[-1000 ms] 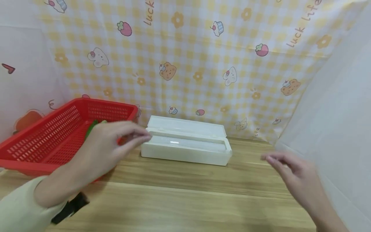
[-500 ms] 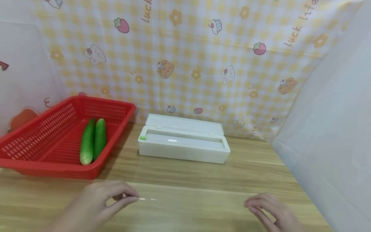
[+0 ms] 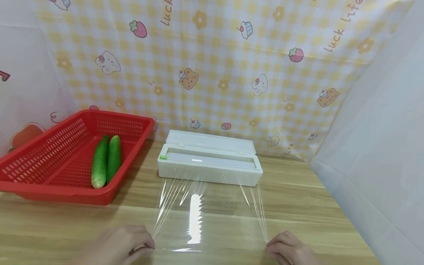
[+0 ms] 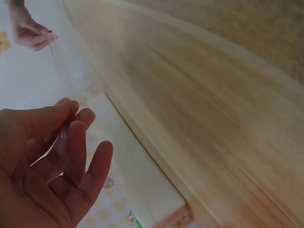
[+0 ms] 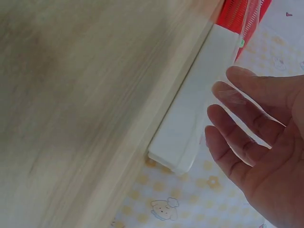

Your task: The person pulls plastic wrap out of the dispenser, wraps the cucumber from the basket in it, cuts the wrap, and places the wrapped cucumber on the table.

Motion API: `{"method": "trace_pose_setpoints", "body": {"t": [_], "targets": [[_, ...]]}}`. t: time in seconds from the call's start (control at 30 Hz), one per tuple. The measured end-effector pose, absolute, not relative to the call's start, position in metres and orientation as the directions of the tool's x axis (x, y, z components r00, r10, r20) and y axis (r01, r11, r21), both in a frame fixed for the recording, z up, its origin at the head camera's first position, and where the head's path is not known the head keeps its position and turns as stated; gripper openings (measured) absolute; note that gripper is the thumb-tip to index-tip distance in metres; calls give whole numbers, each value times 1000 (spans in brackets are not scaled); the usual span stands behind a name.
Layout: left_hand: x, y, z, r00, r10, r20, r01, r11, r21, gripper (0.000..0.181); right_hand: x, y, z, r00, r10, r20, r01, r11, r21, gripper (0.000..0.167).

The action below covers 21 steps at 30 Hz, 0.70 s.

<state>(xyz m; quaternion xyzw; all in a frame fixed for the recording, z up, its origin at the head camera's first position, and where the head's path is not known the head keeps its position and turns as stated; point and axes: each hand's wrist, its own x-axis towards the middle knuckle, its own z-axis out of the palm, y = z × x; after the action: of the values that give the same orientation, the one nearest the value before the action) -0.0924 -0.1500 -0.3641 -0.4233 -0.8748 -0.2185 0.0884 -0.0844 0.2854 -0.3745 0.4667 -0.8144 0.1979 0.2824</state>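
A sheet of clear plastic film (image 3: pixel 212 217) stretches from the white box (image 3: pixel 208 173) toward the front of the table, with shiny creases at both sides. The left hand (image 3: pixel 124 244) pinches its near left corner between thumb and finger, and the right hand (image 3: pixel 291 250) pinches the near right corner. The box lid (image 3: pixel 210 141) stands open at the back, and a green piece (image 3: pixel 163 157) sits at the box's left end. In the left wrist view the left hand (image 4: pixel 52 161) has its thumb and fingertips together, other fingers loosely bent.
At the left stands a red basket (image 3: pixel 59 192) holding two cucumbers (image 3: pixel 100 163) side by side. A patterned yellow-checked cloth (image 3: pixel 212 73) hangs behind the box, and a white sheet (image 3: pixel 371 129) rises at the right. Wooden tabletop (image 3: pixel 298 206) extends in front.
Both hands have moved down toward the near edge of the table, away from the box. The film now shows clearly between them and the box, and the left arm no longer covers the cucumbers.
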Motion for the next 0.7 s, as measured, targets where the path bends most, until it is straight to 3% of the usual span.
{"method": "trace_pose_setpoints", "body": {"t": [0.07,0.17,0.33,0.53,0.7], "targets": [[-93,-147,-368,-595,721,354,803,546,238,13,-87,285,-377,-387,-670,634,-877,480,-27,39],[-91,-142,-371,-610,733,301,791,587,174,11,-90,285,-379,-386,-714,585,-881,472,-4,39],[-89,-133,-371,-641,744,185,763,644,56,10,-92,286,-379,-457,-763,457,-863,504,-22,7],[-88,-127,-374,-634,757,157,756,649,-82,16,-97,281,-380,-457,-809,370,-871,492,1,9],[-88,-126,-379,-608,769,199,753,638,-165,18,-102,277,-382,-400,-844,358,-886,456,85,21]]}}
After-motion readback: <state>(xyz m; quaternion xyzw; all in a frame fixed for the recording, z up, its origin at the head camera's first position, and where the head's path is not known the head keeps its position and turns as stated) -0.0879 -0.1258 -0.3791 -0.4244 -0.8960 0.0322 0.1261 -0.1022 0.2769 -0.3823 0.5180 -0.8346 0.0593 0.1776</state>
